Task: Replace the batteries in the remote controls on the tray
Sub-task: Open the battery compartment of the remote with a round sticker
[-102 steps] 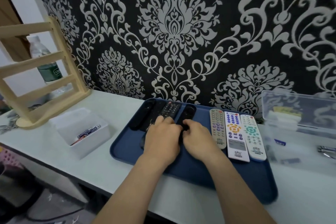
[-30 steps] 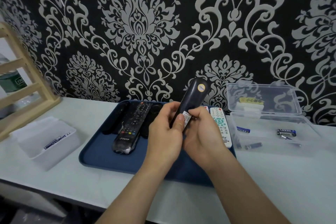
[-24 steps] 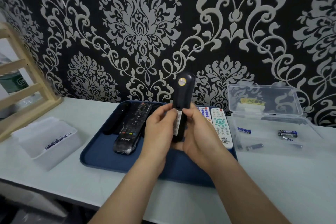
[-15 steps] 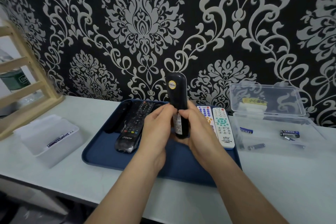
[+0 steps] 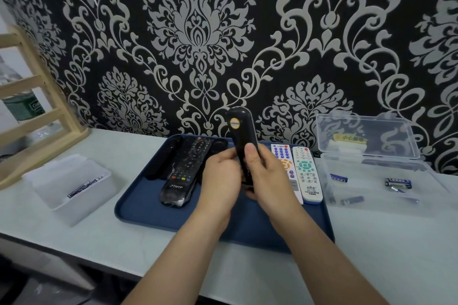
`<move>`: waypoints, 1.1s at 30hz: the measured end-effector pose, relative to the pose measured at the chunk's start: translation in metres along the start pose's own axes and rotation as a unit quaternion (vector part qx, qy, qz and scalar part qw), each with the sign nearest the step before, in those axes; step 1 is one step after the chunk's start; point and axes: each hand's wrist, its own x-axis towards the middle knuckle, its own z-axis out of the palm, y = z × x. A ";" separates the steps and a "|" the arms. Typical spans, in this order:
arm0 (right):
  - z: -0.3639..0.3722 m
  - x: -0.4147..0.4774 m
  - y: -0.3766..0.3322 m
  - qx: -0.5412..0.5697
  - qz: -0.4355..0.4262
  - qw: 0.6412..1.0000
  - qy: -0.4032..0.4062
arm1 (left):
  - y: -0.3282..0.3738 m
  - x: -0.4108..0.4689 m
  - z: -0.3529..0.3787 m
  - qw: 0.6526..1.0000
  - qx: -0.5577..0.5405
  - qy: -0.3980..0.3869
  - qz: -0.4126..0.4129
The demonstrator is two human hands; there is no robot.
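Note:
I hold a black remote (image 5: 241, 131) upright above the blue tray (image 5: 148, 213), its back with a round yellow sticker facing me. My left hand (image 5: 220, 181) grips its lower left side. My right hand (image 5: 267, 176) wraps the lower right, thumb pressed on the back. On the tray lie a black remote in clear wrap (image 5: 186, 173), another black remote (image 5: 166, 158) left of it, and two white remotes (image 5: 307, 176) at the right.
A clear plastic box (image 5: 386, 181) with its lid up stands right of the tray, loose batteries (image 5: 397, 183) inside. A white bin (image 5: 71, 186) with batteries sits left. A wooden rack (image 5: 37, 126) stands at the far left. The patterned wall is close behind.
I lifted the black remote off the tray and swung it from tilted right to nearly upright. My right thumb has slid onto its back, covering the white label.

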 end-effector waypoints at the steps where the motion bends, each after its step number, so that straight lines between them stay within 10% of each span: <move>1: 0.001 0.001 0.000 0.014 0.014 1.000 0.018 | -0.003 0.002 0.000 0.999 0.041 0.000 0.026; 7: 0.001 0.006 0.003 0.109 0.116 0.985 0.071 | -0.010 -0.001 -0.001 0.897 0.401 0.055 0.178; 22: -0.018 0.008 -0.023 0.238 0.209 0.947 0.052 | -0.010 0.002 -0.048 0.864 0.463 -0.193 0.048; 28: -0.009 0.006 -0.025 0.220 0.227 0.948 0.036 | -0.001 0.004 -0.050 0.892 0.399 0.071 0.201; 33: -0.009 0.003 -0.026 0.213 0.209 0.954 0.009 | 0.002 -0.002 -0.043 0.903 0.300 0.065 0.301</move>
